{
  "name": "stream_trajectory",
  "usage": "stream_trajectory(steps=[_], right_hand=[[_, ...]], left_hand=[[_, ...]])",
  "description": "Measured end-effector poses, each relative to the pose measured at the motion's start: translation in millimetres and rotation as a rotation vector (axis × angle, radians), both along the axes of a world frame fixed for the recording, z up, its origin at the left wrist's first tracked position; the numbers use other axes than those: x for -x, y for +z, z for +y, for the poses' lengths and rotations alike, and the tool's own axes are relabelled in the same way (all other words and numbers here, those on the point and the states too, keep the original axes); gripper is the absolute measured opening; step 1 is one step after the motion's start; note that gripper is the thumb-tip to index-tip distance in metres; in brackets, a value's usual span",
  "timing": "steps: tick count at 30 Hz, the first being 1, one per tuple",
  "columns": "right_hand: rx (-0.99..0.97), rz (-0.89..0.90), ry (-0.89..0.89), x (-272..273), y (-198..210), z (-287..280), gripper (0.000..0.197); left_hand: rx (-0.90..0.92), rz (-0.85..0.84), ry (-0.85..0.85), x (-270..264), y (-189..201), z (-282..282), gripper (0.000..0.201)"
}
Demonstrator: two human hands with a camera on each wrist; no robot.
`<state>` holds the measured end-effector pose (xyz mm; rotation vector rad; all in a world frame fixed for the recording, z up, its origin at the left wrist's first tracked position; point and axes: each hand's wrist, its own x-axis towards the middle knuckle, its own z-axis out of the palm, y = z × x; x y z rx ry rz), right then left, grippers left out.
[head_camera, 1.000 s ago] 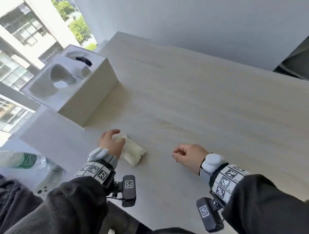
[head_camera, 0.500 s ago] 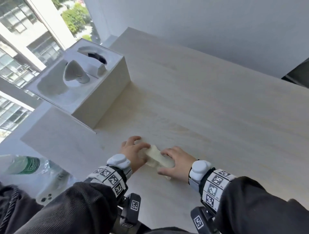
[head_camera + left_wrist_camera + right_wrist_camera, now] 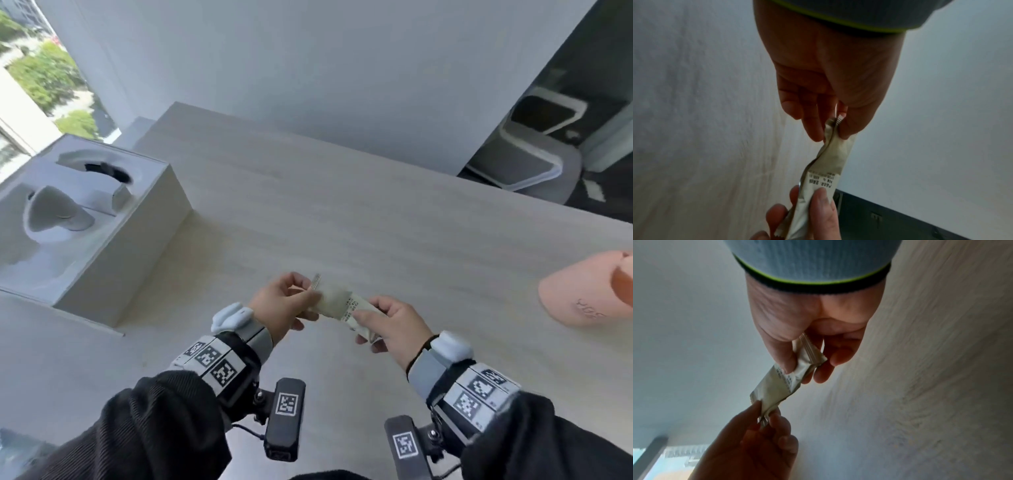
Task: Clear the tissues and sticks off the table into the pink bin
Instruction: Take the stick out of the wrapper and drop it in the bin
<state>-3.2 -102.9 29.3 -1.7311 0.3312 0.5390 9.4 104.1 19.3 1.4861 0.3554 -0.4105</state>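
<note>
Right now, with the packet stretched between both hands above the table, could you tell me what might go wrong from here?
1. The left hand only pinches the crimped end of the sealed packet, so a stronger pull could slip it free.
2. If the right hand tears it open, whatever is inside might drop onto the table.
3. The pink bin lies off to the right, so a hasty toss could miss.

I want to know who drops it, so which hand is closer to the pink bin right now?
Right. The right hand pinches the sachet's end on the pink bin's side; the left hand pinches the far end, farther from it.
</note>
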Motion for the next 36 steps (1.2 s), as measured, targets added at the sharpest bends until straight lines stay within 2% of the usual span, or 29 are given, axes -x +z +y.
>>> stream_trajectory(steps=[3,6,10,12,14,17,18,20,23,25,27,29,31,34,36], right_hand=[[-0.056,-0.024,-0.090,4,11,-20,0.008],[-0.055,-0.065,-0.204,7,19,-45,0.011],[-0.074,-0.083,-0.331,12,24,-82,0.016],[-0.121,-0.063,-0.369,15,23,-107,0.012],[-0.174,-0.031,-0.395,19,18,-132,0.025],[-0.258,0.006,-0.383,28,13,-173,0.060],[-0.276,-0.003,-0.388,35,11,-196,0.060],[-0.277,-0.043,-0.379,42,14,-214,0.045],[-0.272,-0.076,-0.535,52,11,-263,0.049],[-0.251,-0.082,-0.650,55,9,-299,0.035],[-0.193,-0.106,-0.686,53,13,-330,0.018],[-0.091,-0.199,-0.692,44,19,-355,0.010],[0.133,-0.366,-0.692,29,27,-390,0.008],[0.548,-0.668,-0.560,8,34,-427,0.011],[0.724,-0.738,-0.431,-4,33,-442,0.008]], left_hand=[[0.045,-0.036,-0.025,-10,17,-28,0.012],[0.004,-0.116,-0.171,-13,32,-62,0.003],[-0.030,-0.118,-0.367,-11,36,-117,0.032],[-0.057,-0.112,-0.435,-9,35,-149,0.030],[-0.131,-0.118,-0.483,-5,35,-177,0.020],[-0.231,-0.157,-0.482,0,33,-220,0.012],[-0.255,-0.161,-0.487,1,32,-244,0.015],[-0.288,-0.154,-0.476,1,32,-262,0.021],[-0.291,-0.158,-0.504,3,31,-311,0.020],[-0.289,-0.166,-0.529,4,31,-344,0.023],[-0.311,-0.170,-0.559,3,31,-368,0.024],[-0.345,-0.167,-0.556,1,29,-382,0.021],[-0.383,-0.160,-0.533,-4,26,-401,0.018],[-0.434,-0.153,-0.504,-11,24,-414,0.016],[-0.470,-0.158,-0.504,-17,22,-421,0.015]])
